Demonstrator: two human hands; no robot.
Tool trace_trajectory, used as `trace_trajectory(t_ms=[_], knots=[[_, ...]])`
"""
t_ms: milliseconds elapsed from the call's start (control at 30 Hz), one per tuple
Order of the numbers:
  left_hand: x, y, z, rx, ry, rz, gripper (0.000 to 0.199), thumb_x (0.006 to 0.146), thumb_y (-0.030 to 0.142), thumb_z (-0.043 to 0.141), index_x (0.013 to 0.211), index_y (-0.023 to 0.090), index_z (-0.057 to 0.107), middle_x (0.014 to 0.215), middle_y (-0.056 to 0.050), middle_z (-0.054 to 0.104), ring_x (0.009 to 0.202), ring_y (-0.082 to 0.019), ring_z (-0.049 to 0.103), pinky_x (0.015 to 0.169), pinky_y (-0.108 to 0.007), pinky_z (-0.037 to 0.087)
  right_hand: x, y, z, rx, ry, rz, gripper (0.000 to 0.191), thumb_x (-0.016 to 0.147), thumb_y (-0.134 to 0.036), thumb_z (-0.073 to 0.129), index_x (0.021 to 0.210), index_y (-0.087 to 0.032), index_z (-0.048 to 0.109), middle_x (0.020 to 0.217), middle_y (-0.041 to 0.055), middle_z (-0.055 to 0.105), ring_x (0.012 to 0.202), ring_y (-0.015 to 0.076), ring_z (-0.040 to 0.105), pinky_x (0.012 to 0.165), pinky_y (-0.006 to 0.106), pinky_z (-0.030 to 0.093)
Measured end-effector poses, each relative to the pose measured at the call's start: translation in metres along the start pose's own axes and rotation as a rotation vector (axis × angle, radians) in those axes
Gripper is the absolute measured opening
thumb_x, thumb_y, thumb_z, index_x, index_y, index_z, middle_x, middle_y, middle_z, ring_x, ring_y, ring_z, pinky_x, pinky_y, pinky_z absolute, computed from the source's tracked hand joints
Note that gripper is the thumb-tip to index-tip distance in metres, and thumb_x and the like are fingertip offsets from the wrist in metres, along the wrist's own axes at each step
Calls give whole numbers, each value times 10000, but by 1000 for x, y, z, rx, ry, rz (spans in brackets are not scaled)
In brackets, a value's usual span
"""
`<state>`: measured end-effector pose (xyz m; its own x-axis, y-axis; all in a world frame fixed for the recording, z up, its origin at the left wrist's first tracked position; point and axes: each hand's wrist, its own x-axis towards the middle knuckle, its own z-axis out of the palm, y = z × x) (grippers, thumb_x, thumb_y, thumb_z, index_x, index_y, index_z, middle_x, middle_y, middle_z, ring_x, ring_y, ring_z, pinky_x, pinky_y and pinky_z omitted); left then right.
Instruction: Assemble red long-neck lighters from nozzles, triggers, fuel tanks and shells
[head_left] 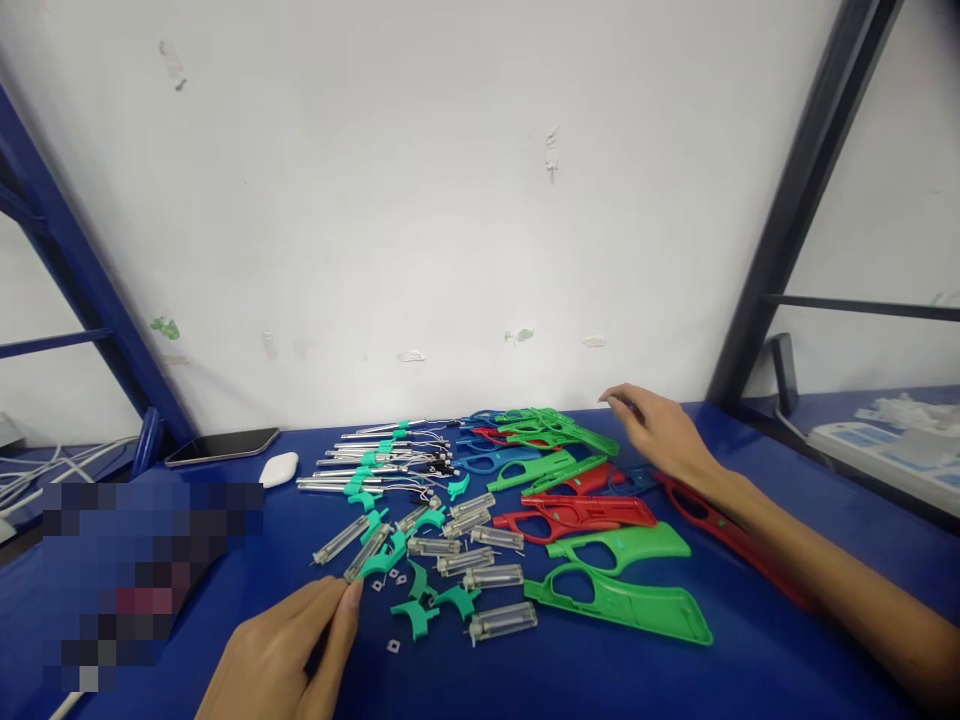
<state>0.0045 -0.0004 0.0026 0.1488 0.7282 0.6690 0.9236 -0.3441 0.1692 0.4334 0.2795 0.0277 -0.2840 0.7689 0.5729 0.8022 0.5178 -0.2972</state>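
In the lower left, my left hand [281, 645] has its thumb and index finger pinched together. Their tips meet the lower end of a clear fuel tank [367, 552]; whether they grip it or something hidden is unclear. My right hand [660, 430] hovers at the back right, fingers loosely apart with nothing visible in them. To its left lie green lighter shells [570, 430], and under that forearm a red lighter shell [731, 535]. Several more clear tanks [504, 622] and teal triggers [415, 617] are scattered in the middle, among small pale square pieces [393, 647].
Metal lighter tubes with wires [352, 460] lie in a row at the back left. Beside them are a white earbud case [279, 469] and a phone [223, 446]. A white wall [450, 200] bounds the blue table [600, 670]; a dark post [795, 220] rises at right.
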Motion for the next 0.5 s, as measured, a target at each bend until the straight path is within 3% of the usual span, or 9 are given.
trace_trajectory(t_ms=[300, 500], knots=[[-2, 0, 1, -14, -24, -30, 460, 1174, 382, 492, 756, 264, 645, 681, 67, 658, 572, -78, 668, 621, -174, 465, -10, -38, -2, -56, -119, -31, 334, 1088, -420, 723, 1344, -204, 715, 1343, 98, 737, 1098, 248, 752, 939, 460, 657], [-8, 1, 5, -25, -16, -70, 493, 1176, 429, 470, 737, 261, 617, 659, 60, 623, 550, -107, 606, 608, -241, 430, -14, -48, 3, -77, -197, -38, 343, 1087, -424, 725, 1349, -203, 714, 1349, 98, 735, 1107, 254, 751, 944, 465, 656]])
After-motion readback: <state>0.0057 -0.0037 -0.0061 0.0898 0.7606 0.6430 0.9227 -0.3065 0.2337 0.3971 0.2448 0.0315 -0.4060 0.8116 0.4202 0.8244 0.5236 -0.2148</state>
